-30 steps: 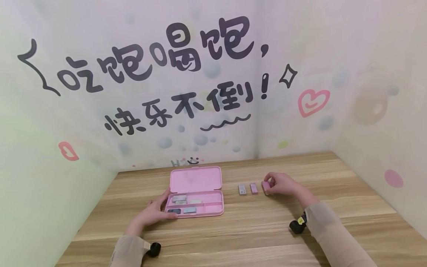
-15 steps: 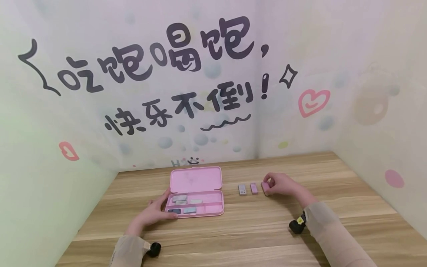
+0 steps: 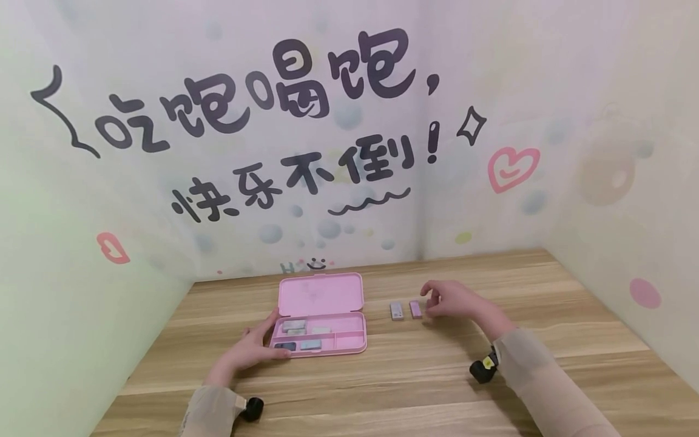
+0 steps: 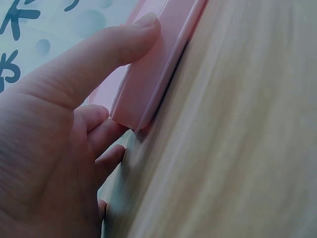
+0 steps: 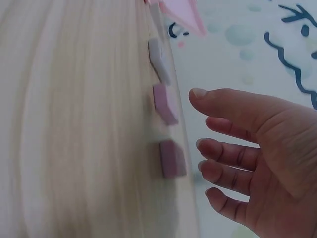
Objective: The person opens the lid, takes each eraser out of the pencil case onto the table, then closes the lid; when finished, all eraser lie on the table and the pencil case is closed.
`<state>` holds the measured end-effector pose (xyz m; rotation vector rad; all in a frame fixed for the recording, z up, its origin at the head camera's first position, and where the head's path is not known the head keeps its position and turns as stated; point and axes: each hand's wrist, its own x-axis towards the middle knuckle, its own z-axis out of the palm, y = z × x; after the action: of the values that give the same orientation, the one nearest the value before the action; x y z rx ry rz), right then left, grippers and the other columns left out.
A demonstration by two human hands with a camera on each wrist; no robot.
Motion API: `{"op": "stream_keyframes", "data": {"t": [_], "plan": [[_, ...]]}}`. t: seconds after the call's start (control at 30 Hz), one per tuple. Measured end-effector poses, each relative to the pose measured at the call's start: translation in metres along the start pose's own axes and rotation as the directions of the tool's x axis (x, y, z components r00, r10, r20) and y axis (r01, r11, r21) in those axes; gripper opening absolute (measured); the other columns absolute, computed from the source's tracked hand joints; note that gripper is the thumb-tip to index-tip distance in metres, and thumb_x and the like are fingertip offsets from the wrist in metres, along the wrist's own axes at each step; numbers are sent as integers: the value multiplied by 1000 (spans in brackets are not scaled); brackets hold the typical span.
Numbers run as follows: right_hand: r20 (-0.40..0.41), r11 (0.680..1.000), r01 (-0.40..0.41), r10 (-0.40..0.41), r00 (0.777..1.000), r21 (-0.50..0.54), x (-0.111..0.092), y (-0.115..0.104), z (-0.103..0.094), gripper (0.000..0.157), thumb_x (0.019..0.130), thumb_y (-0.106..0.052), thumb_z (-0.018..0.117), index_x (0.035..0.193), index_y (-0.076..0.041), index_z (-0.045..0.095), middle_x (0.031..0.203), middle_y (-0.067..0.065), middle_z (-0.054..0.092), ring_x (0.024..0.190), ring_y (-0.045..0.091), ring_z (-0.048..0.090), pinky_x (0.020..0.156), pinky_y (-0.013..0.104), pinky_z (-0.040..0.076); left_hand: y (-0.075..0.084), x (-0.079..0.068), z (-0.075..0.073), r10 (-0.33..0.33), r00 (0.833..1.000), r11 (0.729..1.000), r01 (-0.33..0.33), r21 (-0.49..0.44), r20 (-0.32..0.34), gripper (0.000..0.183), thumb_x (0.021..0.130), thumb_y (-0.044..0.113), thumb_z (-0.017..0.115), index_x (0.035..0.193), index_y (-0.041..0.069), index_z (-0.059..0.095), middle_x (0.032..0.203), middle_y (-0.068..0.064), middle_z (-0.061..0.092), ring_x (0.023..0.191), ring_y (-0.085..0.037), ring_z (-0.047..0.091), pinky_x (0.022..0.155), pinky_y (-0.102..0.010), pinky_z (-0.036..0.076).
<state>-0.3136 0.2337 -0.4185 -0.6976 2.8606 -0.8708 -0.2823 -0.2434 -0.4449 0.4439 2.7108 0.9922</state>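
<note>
A pink pencil case (image 3: 349, 349) lies with its lid (image 3: 320, 294) tilted up at the back. My left hand (image 3: 252, 346) grips its left end, thumb on the front wall and fingers round the side. To the right, a grey eraser (image 3: 396, 311) and a pink eraser (image 3: 415, 309) lie in a row on the table. My right hand (image 3: 454, 298) hovers beside the pink one, its fingers loosely bent and holding nothing. In the right wrist view a darker pink eraser (image 5: 172, 158) ends the row; my hand hides it in the head view.
Inside the case, a divider separates several eraser-like blocks: grey ones (image 3: 294, 326) at the back, a dark one (image 3: 286, 346) and a light blue one (image 3: 310, 344) in front. The wood-grain table (image 3: 382, 388) meets a printed wall (image 3: 377, 243) close behind the case.
My right hand has let go of the rightmost pink eraser and moved slightly left, above the row. My left hand and the pencil case stay where they were.
</note>
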Motion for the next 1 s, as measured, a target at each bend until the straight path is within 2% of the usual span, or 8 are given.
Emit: {"op": "stream_keyframes", "data": {"t": [0.13,0.3,0.47,0.6,0.8,0.87,1.0], "plan": [[38,999,51,-51,998,-13,10,-19,4,34,79,-13,72,110,-4,62,74,-4,55,62,10,50,57,28,44,-2,-1,0,2,1000,1000,-2,6,-4,112,77,46,79,156,7,10,159,-20,13,141,-49,14,108,-66,-10],[74,995,94,-92,993,-18,25,-41,14,34,81,-14,73,112,-8,63,75,-5,55,61,10,50,56,27,44,-4,-1,0,7,1000,1000,-7,-10,-6,112,77,46,79,156,8,9,159,-19,12,141,-49,12,108,-66,-11],[122,996,93,-92,988,-3,41,-64,25,34,84,-14,73,117,-11,64,80,-3,57,61,13,53,54,31,47,-4,-1,-1,1,1000,1000,-1,-8,-6,112,77,47,79,157,10,9,159,-18,13,141,-48,14,108,-65,-10],[153,994,94,-100,983,49,54,-84,34,33,87,-12,71,119,-14,64,84,-1,58,59,14,53,51,31,47,-4,-1,-1,-9,1000,1000,9,-3,-9,112,77,47,78,157,10,9,159,-18,13,142,-47,14,108,-65,-10],[172,985,172,-174,970,30,74,-107,48,31,87,-14,71,117,-16,67,86,-4,59,74,12,54,64,29,47,-1,-2,-2,-4,1000,1000,4,-12,-7,111,77,45,79,156,8,9,159,-19,12,142,-46,13,108,-65,-10],[183,985,173,-175,967,26,80,-112,54,31,87,-16,72,118,-18,67,88,-6,59,79,12,54,69,28,47,-2,-2,-1,1,1000,1000,-1,-12,-9,112,77,45,79,156,8,9,159,-20,13,142,-47,14,108,-66,-10],[214,987,156,-160,964,36,90,-120,64,33,86,-17,73,118,-20,67,89,-6,59,80,13,55,70,28,48,-3,0,1,6,1000,1000,-6,-12,-12,112,76,46,79,156,7,11,159,-20,15,142,-46,15,109,-65,-9]]}}
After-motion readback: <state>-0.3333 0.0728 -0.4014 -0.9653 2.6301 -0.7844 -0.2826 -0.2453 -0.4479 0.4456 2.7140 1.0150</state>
